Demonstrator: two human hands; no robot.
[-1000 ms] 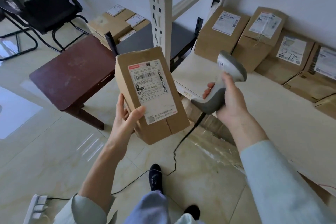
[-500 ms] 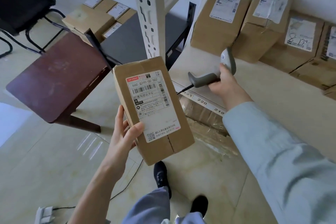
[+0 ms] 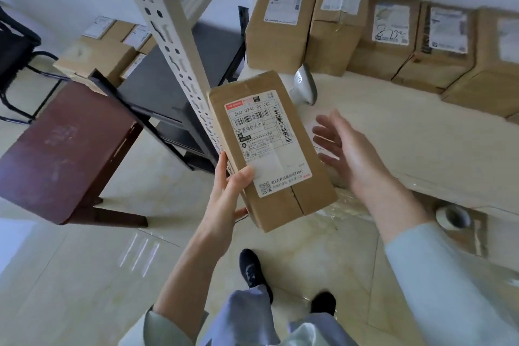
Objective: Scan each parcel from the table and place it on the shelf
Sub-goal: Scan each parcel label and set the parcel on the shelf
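While the left hand [image 3: 229,194] grips the parcel [image 3: 271,149] by its lower corner, long axis tilted toward the shelf [image 3: 393,132], the right hand [image 3: 348,154] hovers empty, fingers spread, just beside it.

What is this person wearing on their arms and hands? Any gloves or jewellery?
Both hands are bare: no gloves, rings or watch show on the left hand or the right hand. Both arms wear loose pale grey-green sleeves; the left sleeve is pushed up towards the elbow, and the right sleeve ends above the wrist.

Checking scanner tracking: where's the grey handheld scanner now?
Head view: grey handheld barcode scanner lies on the beige shelf board, right of centre, before the brown parcel row.
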